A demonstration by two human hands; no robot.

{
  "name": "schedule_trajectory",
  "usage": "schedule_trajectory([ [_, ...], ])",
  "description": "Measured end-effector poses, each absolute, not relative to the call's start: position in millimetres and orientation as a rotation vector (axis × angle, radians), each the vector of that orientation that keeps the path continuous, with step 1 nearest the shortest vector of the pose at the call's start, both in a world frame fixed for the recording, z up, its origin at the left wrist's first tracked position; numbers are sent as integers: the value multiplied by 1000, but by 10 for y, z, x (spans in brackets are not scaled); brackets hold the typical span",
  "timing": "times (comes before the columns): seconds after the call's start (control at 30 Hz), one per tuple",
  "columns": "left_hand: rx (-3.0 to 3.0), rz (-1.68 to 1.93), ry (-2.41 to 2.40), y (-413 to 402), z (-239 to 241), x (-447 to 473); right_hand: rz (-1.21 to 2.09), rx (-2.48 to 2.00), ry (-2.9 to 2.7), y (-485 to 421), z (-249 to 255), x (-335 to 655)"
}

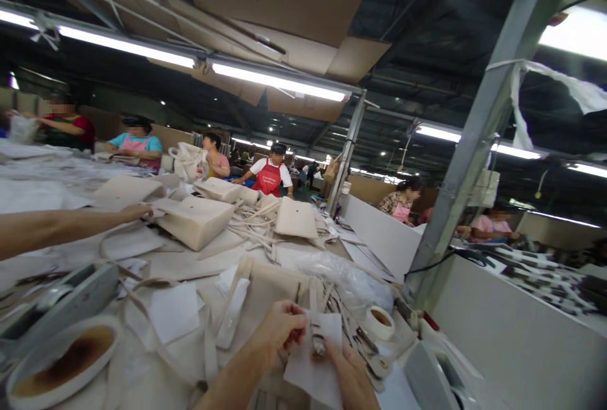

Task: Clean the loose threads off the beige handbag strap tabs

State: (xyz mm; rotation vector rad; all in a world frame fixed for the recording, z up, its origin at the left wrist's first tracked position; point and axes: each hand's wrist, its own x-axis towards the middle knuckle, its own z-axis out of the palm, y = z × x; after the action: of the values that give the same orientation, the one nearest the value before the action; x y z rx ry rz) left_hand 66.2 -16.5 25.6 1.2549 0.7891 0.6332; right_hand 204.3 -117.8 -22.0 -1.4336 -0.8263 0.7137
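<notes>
My left hand [281, 329] is closed in a pinch on the top of a small metal buckle [317, 341] fixed to a pale strap. My right hand [351, 377] sits below it, fingers curled under a white sheet [310, 369] that lies behind the buckle. Both hands hover over a cream bag [270, 286] lying flat on the table with loose straps around it. Another person's bare arm [61, 228] reaches in from the left, its hand touching a boxy cream bag [195, 221] farther back.
A white bowl of brown liquid [59, 359] stands at the near left. A roll of tape [379, 323] and crumpled clear plastic [344, 277] lie to the right. A white partition [379, 233] and a grey post [474, 144] bound the right side. Several workers stand along the far table.
</notes>
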Motion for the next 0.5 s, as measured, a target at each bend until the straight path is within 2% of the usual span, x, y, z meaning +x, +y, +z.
schedule_trajectory([
  [0.23,1329,645,873,-208,146,726,888,-1282,-744,-1101,-213,1955],
  [0.5,1443,695,725,-329,20,705,701,-1444,-849,-1253,-112,1927],
])
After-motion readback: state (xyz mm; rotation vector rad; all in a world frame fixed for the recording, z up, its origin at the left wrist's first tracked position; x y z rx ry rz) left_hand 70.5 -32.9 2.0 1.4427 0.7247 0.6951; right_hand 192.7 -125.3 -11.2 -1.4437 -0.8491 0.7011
